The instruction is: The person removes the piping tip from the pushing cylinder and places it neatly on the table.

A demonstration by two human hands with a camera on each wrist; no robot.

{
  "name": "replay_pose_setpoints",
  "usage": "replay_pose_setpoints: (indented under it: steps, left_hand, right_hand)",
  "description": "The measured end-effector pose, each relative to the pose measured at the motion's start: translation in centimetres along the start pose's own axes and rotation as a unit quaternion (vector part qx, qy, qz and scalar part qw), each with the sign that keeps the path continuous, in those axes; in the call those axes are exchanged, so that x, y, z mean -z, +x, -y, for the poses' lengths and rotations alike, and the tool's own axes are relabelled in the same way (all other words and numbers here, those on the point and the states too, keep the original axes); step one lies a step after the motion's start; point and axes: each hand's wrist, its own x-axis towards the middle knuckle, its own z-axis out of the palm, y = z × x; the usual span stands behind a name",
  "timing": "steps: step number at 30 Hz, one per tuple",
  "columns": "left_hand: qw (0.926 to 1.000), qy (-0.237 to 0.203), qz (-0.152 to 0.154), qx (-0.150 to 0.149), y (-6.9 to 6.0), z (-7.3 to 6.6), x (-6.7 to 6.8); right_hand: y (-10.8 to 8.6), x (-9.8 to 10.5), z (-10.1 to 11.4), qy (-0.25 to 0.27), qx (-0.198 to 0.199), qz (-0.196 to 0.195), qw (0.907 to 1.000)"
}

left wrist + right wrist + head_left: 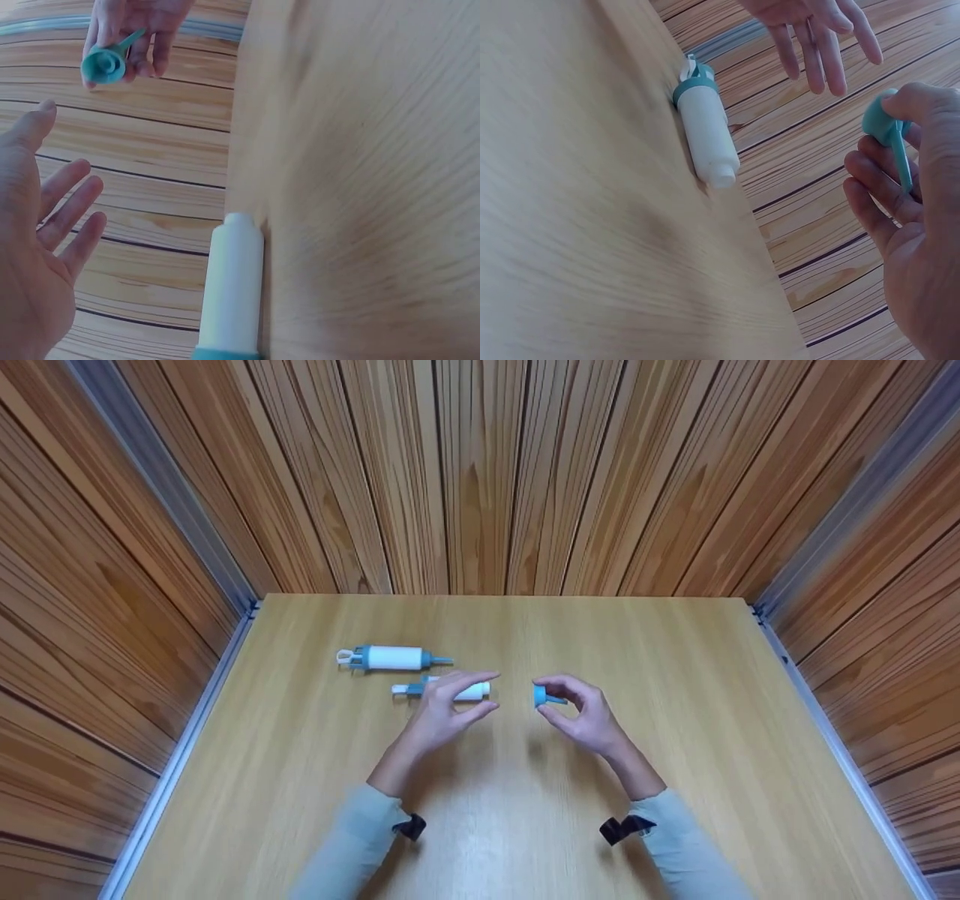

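Observation:
My right hand [594,721] pinches a blue-green nozzle cap [540,695] between thumb and fingers, above the table. The cap is round with a thin spout, and its hollow inside shows in the left wrist view. My left hand [441,718] holds nothing; its thumb and fingers are spread apart. Partly behind that hand lies a white tube [707,131] with a blue-green collar and a white handle end. Its other end is a bare, stubby white neck, pointing right in the head view.
A second white tube [395,658] lies farther back on the wooden table [645,660], with a blue-green nozzle fitted and pointing right. Wood-plank walls [480,495] stand behind and on both sides. Metal rails [840,765] run along the table's side edges.

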Motion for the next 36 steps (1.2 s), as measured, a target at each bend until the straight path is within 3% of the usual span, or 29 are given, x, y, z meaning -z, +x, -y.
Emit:
replay_pose_setpoints:
  steps: [7,20,36]
  left_hand:
    - [0.9998,-0.001,0.018,-0.004,0.3,-0.6,-0.5]
    - [0.9997,0.018,0.013,-0.001,0.7,-1.8,-1.3]
    - [0.9992,0.002,0.0,-0.04,0.9,-1.7,-1.6]
  right_hand:
    - [0.3,-0.4,0.3,0.002,0.005,0.0,1.0]
    - [0.8,-1.0,0.9,0.012,0.006,-0.002,0.9999]
    - [1.2,-1.8,1.3,0.025,0.025,0.001,0.9994]
